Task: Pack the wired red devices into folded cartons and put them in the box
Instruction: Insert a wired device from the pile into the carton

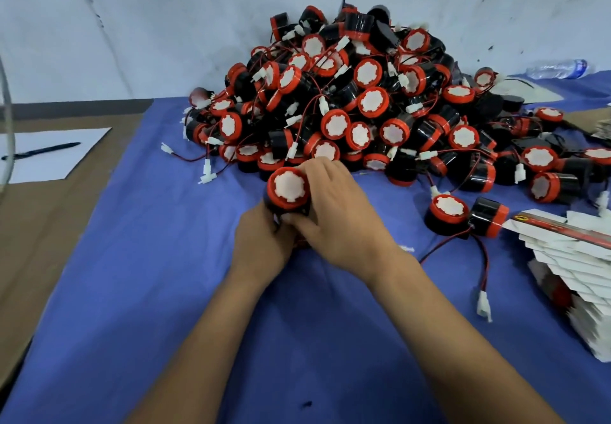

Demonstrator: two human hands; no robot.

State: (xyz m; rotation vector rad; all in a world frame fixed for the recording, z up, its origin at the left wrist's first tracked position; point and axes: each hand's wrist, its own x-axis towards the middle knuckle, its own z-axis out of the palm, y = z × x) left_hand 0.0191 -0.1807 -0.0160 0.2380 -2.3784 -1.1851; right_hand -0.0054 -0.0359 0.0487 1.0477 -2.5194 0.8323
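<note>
Near the surface's middle, both my hands' fingers (299, 222) grip one red device (288, 189); its hidden wire could snag the pile (357, 106).

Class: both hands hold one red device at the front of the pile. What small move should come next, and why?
Probably lift the held device clear and toward the stack of flat cartons on the right. Both the left hand and right hand grip it, no carton is folded yet, and its wire seems tucked under the hands.
</note>
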